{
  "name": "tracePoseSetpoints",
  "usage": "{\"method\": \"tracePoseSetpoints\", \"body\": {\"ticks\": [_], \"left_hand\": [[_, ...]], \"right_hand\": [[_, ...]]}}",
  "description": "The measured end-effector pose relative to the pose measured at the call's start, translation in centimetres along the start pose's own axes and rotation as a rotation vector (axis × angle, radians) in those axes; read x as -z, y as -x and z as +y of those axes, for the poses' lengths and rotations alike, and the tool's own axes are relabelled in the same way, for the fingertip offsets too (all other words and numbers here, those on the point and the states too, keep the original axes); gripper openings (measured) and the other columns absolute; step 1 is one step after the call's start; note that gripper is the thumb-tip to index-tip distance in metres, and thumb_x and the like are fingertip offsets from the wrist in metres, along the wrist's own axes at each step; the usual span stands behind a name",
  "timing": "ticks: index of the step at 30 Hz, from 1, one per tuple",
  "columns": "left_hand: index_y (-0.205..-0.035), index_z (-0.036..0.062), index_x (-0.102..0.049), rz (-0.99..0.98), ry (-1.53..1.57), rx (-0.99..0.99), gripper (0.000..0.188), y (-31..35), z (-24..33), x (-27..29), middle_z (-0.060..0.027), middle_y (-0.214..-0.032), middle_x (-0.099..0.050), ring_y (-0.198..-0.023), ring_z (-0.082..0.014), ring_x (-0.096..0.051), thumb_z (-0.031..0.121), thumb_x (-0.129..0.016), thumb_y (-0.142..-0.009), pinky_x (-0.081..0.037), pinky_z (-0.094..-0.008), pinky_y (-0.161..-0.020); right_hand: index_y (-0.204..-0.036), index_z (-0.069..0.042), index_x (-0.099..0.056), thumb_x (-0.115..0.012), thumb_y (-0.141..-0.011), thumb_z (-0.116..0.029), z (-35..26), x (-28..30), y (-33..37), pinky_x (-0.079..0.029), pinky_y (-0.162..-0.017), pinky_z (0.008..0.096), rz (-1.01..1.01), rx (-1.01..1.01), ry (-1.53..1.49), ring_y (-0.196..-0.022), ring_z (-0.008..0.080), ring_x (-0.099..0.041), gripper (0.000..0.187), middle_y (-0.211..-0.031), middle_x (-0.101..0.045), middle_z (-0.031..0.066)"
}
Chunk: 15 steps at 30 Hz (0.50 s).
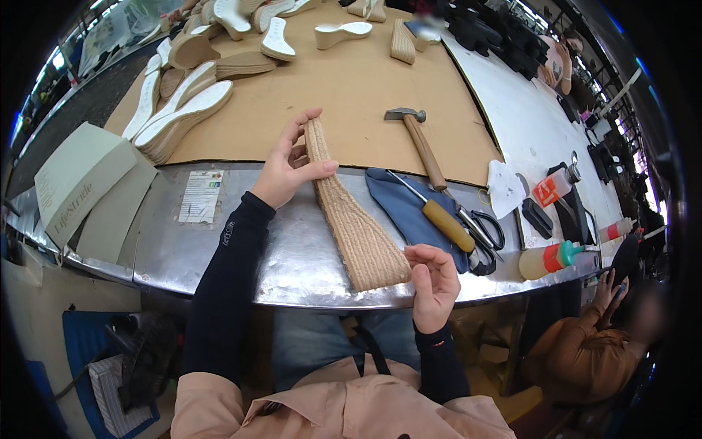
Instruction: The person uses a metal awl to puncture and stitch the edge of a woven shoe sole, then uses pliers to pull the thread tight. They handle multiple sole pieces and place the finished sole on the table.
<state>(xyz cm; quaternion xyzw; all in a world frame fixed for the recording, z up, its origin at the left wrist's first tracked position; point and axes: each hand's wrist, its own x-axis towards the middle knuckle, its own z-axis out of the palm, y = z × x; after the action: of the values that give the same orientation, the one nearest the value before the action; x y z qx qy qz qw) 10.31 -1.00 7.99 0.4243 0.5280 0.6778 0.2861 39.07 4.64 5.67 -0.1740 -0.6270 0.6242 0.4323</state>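
Observation:
A rope-wrapped wedge shoe sole [351,223] is held on edge over the metal front of the table, its braided side facing me. My left hand [287,162] grips the narrow toe end, thumb across the near side and fingers behind. At the thick heel end, my right hand [433,282] has its curled fingers and thumb against the corner. To the right of the sole lie a blue cloth [398,196], an awl with a wooden handle [446,225] and black-handled scissors [482,238]. A hammer [418,143] rests on the cardboard beyond.
Several wedge soles [186,117] are heaped on the cardboard sheet [329,88] at far left. A grey-green box [88,183] stands at left. Glue bottles [542,261] and a black stapler-like object [537,218] sit at right. A person [592,344] sits close on the right.

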Motion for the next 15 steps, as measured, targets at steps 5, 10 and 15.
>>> {"method": "tracePoseSetpoints", "body": {"ticks": [5,10,15], "left_hand": [[-0.146,0.0123,-0.033,-0.015,0.017,0.018,0.088,0.0,0.4,0.0,-0.0098,-0.132,-0.043,-0.114,-0.0223,-0.052,0.016,-0.081,-0.073,-0.045,-0.0345,-0.098],[-0.147,0.0116,-0.031,-0.052,0.017,0.059,0.089,0.1,0.8,0.2,-0.0079,-0.132,-0.043,-0.115,-0.0202,-0.050,0.013,-0.081,-0.074,-0.042,-0.0332,-0.101],[-0.149,0.0123,-0.028,-0.126,-0.014,0.095,0.093,0.2,1.2,1.1,-0.0064,-0.131,-0.043,-0.114,-0.0184,-0.050,0.013,-0.082,-0.073,-0.040,-0.0322,-0.102]], "right_hand": [[-0.104,0.004,-0.060,-0.061,-0.089,0.002,-1.1,1.2,0.5,-0.046,-0.090,0.0297,0.015,0.031,0.085,-0.098,0.0180,-0.060,0.015,-0.110,-0.061,0.0141],[-0.094,0.004,-0.063,-0.065,-0.082,0.003,-3.4,4.1,-0.7,-0.047,-0.085,0.0291,0.024,0.105,0.471,-0.092,0.0202,-0.062,0.012,-0.097,-0.065,0.0149],[-0.090,0.004,-0.063,-0.065,-0.083,0.002,-5.6,7.6,-2.6,-0.049,-0.070,0.0264,0.085,0.150,0.739,-0.076,0.0164,-0.062,0.008,-0.089,-0.066,0.0112]]}}
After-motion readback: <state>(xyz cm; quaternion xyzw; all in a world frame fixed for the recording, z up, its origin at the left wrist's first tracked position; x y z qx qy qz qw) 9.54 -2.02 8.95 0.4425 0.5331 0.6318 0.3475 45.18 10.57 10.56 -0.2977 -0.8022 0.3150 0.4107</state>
